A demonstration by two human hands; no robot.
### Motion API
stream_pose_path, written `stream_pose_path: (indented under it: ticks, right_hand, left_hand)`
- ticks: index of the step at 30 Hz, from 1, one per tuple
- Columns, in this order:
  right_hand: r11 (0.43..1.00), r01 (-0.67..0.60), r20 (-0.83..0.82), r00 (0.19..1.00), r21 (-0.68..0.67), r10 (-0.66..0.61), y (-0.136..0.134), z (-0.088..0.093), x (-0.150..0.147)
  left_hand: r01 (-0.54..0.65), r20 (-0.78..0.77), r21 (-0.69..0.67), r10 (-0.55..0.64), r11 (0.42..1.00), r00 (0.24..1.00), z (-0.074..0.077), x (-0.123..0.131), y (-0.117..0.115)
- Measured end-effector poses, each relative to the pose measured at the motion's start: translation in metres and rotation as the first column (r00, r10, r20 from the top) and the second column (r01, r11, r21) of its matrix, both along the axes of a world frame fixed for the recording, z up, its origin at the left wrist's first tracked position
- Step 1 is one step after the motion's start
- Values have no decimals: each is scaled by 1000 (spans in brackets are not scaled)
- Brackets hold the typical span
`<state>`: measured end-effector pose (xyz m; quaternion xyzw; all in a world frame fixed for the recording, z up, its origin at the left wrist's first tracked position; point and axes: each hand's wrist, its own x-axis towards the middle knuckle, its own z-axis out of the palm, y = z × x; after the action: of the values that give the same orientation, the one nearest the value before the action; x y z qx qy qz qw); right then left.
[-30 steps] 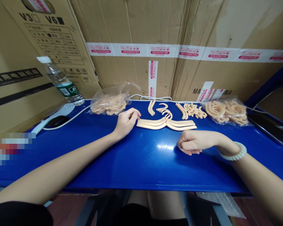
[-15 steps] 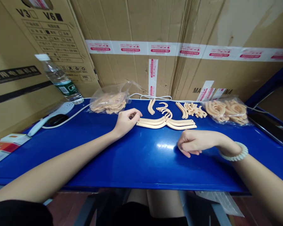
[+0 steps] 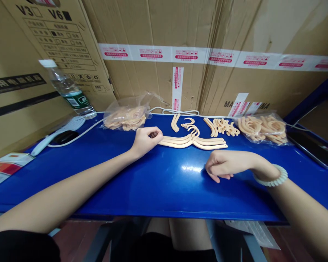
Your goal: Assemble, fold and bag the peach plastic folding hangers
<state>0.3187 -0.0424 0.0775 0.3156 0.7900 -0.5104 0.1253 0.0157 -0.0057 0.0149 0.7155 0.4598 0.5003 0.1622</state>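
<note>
Several beige plastic folding hangers (image 3: 209, 146) lie nested in the middle of the blue table, arms spread and hooks pointing to the back. My left hand (image 3: 147, 141) is at their left end, its fingers curled in a pinch that covers the tips of the arms. My right hand (image 3: 221, 165) rests on the table in front of the right arms, apart from them. Its fingers are loosely bent and apart, and no object shows in them. Behind the hangers lie loose hooks (image 3: 189, 120), a few loose hanger arms (image 3: 175, 123) and a pile of small hooks (image 3: 226, 127).
A bag of beige parts (image 3: 125, 117) lies at the back left, another bag (image 3: 262, 128) at the back right. A water bottle (image 3: 71, 92), hairbrush (image 3: 57, 133), black mouse (image 3: 66, 137) and white cable (image 3: 90, 134) are left. A phone-like black device (image 3: 314, 149) lies right. Cardboard boxes (image 3: 153, 80) wall the back.
My left hand has shifted slightly right, so its fingers now cover the left tips of the hangers. My right hand has stayed in place. The view has tilted a little.
</note>
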Motion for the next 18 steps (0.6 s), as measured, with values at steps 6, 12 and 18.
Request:
stream_pose_path:
  ticks: [6, 12, 18]
  right_hand:
    - [1000, -4, -9, 1000, 0, 4, 0, -1, 0]
    - [1000, 4, -5, 1000, -3, -4, 0, -1, 0]
    - [1000, 8, -7, 1000, 3, -8, 0, -1, 0]
  left_hand:
    - [-19, -15, 7, 19, 1000, 1000, 1, 1, -2]
    - [-14, -64, 20, 15, 1000, 998, 2, 1, -3]
    - [48, -7, -46, -48, 998, 999, 2, 0, -1]
